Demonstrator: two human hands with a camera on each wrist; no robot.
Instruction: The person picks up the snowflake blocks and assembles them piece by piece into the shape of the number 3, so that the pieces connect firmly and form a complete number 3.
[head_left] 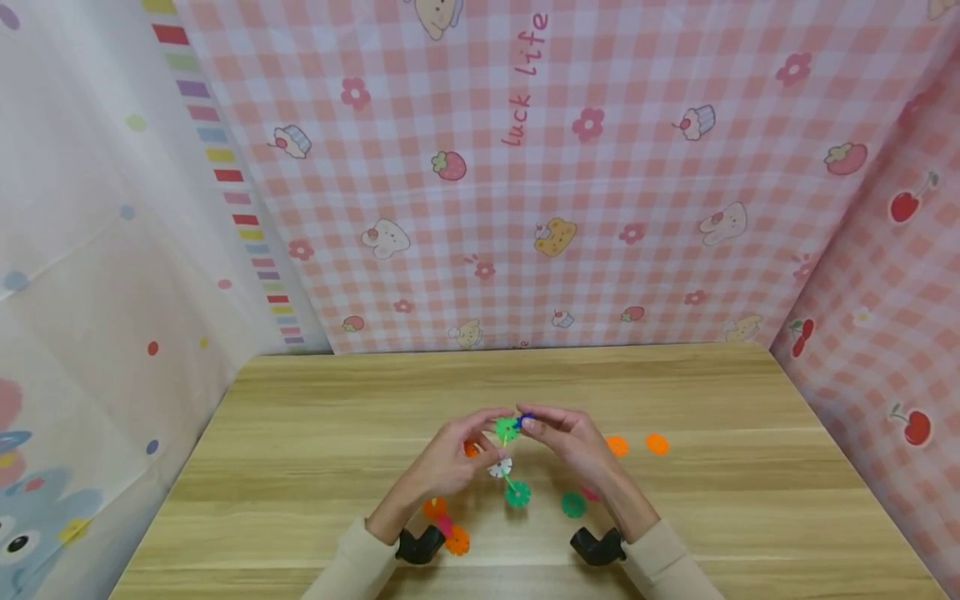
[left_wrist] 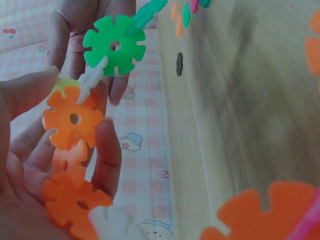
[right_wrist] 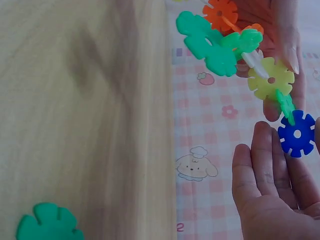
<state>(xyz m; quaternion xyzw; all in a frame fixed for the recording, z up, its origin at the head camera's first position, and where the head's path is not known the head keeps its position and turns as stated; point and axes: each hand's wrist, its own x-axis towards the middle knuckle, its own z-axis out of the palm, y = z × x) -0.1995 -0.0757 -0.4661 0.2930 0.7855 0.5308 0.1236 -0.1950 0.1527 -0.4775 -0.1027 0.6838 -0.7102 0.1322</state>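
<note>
Notched plastic flower discs are slotted together into a branching chain, held above the table between both hands. My left hand [head_left: 450, 454] grips the chain about its yellow disc [right_wrist: 260, 82], thumb on one side and fingers behind. An orange disc [left_wrist: 90, 125] lies inside that hand's curve in the left wrist view. My right hand [head_left: 573, 442] pinches a blue disc [right_wrist: 289, 136] at the chain's end, where it meets a green disc [right_wrist: 285, 104] edge-on. Below the hands hang a white disc [head_left: 498, 469] and a darker green disc [head_left: 516, 495].
Two orange discs [head_left: 657, 443] lie right of the right hand. A green disc [head_left: 573, 505] and a partly hidden pink piece [head_left: 590, 493] are by the right wrist. Orange discs [head_left: 457, 542] show near the left wrist; whether they join the chain, I cannot tell.
</note>
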